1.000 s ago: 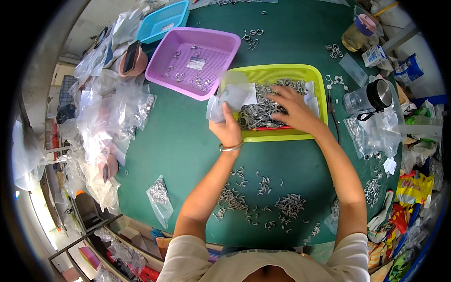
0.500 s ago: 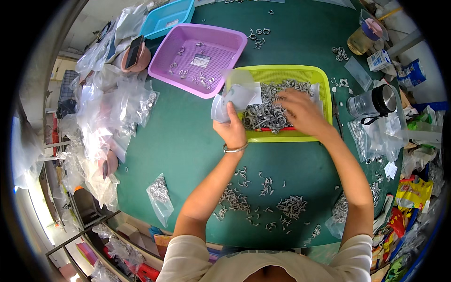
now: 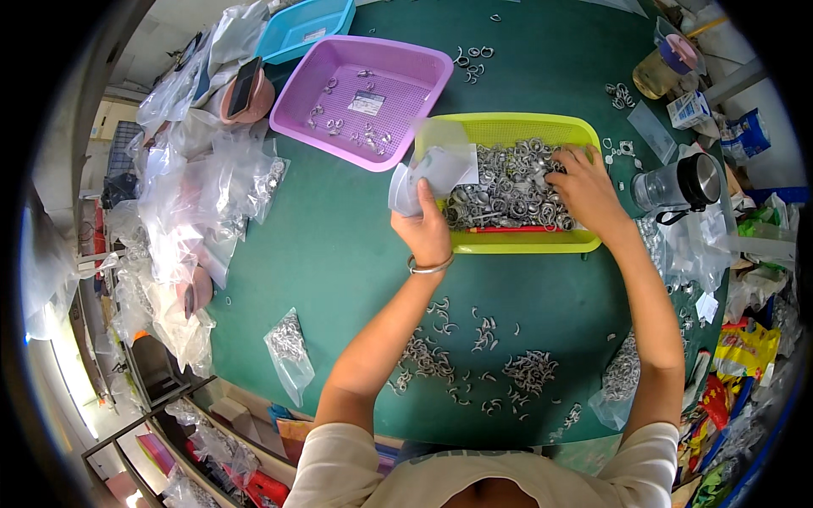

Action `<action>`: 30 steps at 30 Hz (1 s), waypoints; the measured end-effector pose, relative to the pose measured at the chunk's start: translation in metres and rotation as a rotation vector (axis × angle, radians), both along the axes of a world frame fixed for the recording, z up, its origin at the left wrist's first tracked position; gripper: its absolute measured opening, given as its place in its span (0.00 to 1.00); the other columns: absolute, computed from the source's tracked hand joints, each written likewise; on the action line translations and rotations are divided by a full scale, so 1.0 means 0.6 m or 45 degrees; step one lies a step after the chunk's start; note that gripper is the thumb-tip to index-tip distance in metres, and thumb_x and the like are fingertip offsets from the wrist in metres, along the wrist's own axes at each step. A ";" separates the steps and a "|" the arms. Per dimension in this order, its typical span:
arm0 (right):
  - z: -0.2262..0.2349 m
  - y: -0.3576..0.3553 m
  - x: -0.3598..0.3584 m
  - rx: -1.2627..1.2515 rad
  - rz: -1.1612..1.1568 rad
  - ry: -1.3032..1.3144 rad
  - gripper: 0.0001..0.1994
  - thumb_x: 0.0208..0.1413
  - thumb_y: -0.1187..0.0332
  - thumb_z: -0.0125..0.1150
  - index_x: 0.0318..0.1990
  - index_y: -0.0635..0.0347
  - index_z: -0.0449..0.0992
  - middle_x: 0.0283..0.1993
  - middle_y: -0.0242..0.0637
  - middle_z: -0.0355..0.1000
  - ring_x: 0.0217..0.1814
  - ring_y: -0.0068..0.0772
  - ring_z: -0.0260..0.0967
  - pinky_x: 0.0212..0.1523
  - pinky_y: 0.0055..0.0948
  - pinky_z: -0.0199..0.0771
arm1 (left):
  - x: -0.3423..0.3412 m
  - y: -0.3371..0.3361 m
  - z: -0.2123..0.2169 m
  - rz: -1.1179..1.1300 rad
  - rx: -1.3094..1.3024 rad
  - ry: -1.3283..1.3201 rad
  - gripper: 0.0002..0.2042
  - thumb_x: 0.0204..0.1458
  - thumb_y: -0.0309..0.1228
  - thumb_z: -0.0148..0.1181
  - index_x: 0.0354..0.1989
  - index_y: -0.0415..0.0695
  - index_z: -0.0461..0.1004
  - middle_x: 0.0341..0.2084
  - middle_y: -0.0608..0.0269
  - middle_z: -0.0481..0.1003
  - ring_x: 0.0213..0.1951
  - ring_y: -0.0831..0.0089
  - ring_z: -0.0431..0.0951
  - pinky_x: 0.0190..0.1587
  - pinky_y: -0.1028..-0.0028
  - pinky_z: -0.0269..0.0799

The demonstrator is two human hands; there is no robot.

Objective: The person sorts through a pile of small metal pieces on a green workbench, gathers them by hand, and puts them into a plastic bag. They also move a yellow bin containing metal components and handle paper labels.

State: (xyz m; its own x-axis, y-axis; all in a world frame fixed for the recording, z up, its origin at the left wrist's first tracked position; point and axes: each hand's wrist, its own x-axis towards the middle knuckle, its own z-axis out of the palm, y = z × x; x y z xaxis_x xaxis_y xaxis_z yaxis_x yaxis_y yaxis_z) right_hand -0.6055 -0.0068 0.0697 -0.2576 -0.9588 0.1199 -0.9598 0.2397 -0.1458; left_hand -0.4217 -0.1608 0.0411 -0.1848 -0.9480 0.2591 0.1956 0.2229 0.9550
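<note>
Small packing workshop; green worktable (image 3: 339,254), yellow tray of metal rings (image 3: 508,182), heaps of plastic bags (image 3: 195,203)

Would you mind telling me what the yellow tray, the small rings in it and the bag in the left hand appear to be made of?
Yellow tray: probably moulded plastic, with a bright uniform colour and a mesh-like wall. Rings: likely metal, silvery grey and glinting. Bag in the left hand: thin clear plastic film, see-through and crinkled.

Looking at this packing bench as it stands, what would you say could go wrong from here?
1. The small clear plastic bag in the left hand is held above the yellow plastic basket's edge; small metal rings could miss it and scatter onto the green table.
2. The right hand digs into loose metal parts; edges might nick the fingers.
</note>
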 end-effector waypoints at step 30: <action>-0.017 -0.054 0.031 -0.094 0.415 -0.422 0.12 0.41 0.64 0.68 0.31 0.60 0.76 0.44 0.35 0.69 0.54 0.39 0.60 0.60 0.41 0.52 | 0.016 -0.003 0.003 -0.006 0.037 0.015 0.10 0.56 0.26 0.57 0.42 0.31 0.73 0.35 0.61 0.76 0.35 0.78 0.74 0.40 0.77 0.70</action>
State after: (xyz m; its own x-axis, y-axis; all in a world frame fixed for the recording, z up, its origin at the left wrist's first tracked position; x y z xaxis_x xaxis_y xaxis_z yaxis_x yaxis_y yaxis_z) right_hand -0.5869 -0.0394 0.0592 0.0198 -0.9880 0.1532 -0.8819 -0.0894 -0.4628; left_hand -0.4123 -0.1624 0.0427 -0.1865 -0.9543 0.2334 0.2075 0.1939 0.9588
